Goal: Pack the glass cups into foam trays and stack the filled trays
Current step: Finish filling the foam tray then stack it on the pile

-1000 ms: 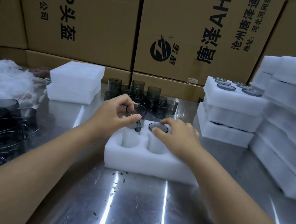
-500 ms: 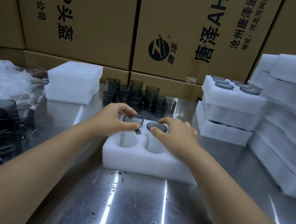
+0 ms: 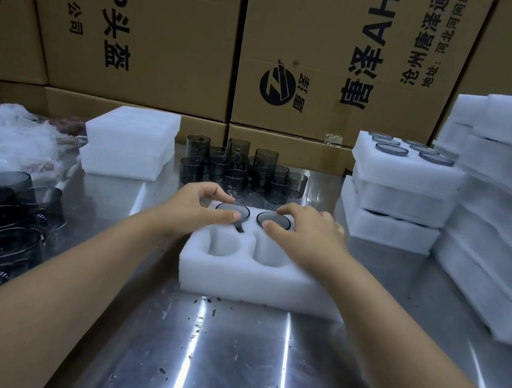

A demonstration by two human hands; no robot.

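Steel surface [image 3: 222,356] in foreground, foam tray [image 3: 253,284] at centre, left hand [image 3: 191,210] pinching rim of left glass cup [image 3: 231,210], right hand [image 3: 308,235] gripping right glass cup [image 3: 274,219], both cups seated in far cavities, loose cups [image 3: 241,171] beyond, filled trays [image 3: 398,196] stacked upper right.

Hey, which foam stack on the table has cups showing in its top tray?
The three-tray stack at middle right: dark cup rims show in its top tray. The left stack and the tall far-right stack show plain foam tops.
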